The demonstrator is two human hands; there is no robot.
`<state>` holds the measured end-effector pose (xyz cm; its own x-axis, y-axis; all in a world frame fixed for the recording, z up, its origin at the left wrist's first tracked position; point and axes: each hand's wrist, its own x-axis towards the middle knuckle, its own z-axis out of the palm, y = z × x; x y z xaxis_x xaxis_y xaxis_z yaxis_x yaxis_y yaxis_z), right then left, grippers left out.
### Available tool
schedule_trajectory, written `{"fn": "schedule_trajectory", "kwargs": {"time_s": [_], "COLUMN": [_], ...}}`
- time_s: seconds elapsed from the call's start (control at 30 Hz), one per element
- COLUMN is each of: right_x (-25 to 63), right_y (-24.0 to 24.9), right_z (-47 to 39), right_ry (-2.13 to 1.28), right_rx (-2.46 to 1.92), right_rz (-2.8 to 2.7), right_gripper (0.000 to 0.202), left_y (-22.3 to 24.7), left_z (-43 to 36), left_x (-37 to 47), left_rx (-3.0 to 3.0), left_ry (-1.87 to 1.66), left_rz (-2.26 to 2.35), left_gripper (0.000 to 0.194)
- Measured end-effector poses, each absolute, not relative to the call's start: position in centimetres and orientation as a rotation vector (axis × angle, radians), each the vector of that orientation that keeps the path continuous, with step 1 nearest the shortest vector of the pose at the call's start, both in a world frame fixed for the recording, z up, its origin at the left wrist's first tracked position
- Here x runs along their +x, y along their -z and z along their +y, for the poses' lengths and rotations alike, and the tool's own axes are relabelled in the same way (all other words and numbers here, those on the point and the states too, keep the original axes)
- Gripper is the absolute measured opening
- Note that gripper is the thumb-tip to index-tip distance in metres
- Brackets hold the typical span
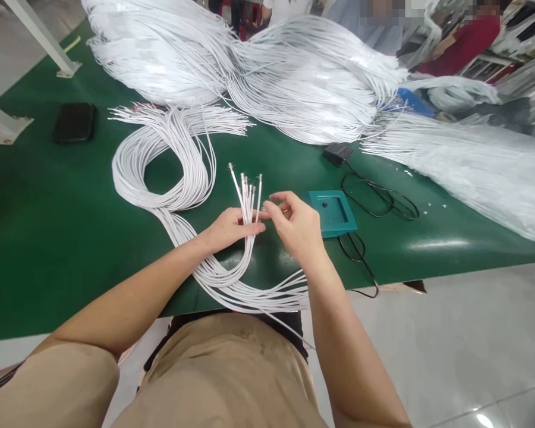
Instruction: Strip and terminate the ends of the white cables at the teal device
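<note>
My left hand (232, 229) is closed around several white cables (248, 208), whose stripped ends stick up above the thumb. They curve down and join a long coiled bundle of white cables (178, 172) lying on the table in front of me. Close by on the right, my right hand (294, 223) has thumb and forefinger bent together near the left fingertips. Something small may be between those fingers, but I cannot make it out. A teal square device (348, 223) with a shallow recess lies just beyond the right hand.
Large heaps of white cables (303, 77) cover the back of the green table (93, 238), and another heap (481, 166) lies on the right. A black box (337, 153) trails a black cord (383, 193). A dark pad (74, 122) lies left, near white metal posts (44, 35). People stand behind.
</note>
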<state>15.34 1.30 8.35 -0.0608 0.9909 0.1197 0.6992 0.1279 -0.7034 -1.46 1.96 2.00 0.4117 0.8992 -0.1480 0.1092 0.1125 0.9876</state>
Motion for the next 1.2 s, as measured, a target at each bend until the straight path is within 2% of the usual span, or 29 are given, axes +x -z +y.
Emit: {"fn": "schedule_trajectory", "kwargs": {"time_s": [0.17,0.33,0.5,0.67,0.9,1.03,1.2], "right_x": [14.4,14.5,14.2,14.3,14.4,13.8,13.8], "right_y": [-6.5,-5.6,-5.7,-5.9,-5.5,-5.5,-5.8], "right_z": [3.7,2.4,2.9,3.3,2.6,2.2,2.8], "right_ry": [-0.988,-1.274,-1.155,-1.075,-1.449,-1.651,-1.703], "right_rx": [-1.458,-1.387,-1.429,-1.461,-1.279,-1.211,-1.173], "right_rz": [-1.609,-1.399,-1.372,-1.333,-1.0,-0.825,-0.865], "right_gripper": [0.017,0.02,0.025,0.02,0.019,0.014,0.021], "left_y": [-1.8,-1.4,-1.9,-2.3,-1.7,-2.2,-2.6], "left_z": [1.7,1.8,1.6,1.6,1.8,1.7,1.5], "left_x": [-0.8,-0.3,-0.4,-0.5,-0.2,-0.2,-0.2], "left_rx": [1.114,0.956,1.098,1.134,0.945,0.932,1.035], "left_ry": [-0.872,-1.033,-1.016,-0.958,-1.02,-1.088,-1.045], "left_rz": [0.877,0.829,0.902,1.008,0.893,0.905,0.954], "left_gripper": [0.037,0.046,0.04,0.036,0.03,0.034,0.03]}}
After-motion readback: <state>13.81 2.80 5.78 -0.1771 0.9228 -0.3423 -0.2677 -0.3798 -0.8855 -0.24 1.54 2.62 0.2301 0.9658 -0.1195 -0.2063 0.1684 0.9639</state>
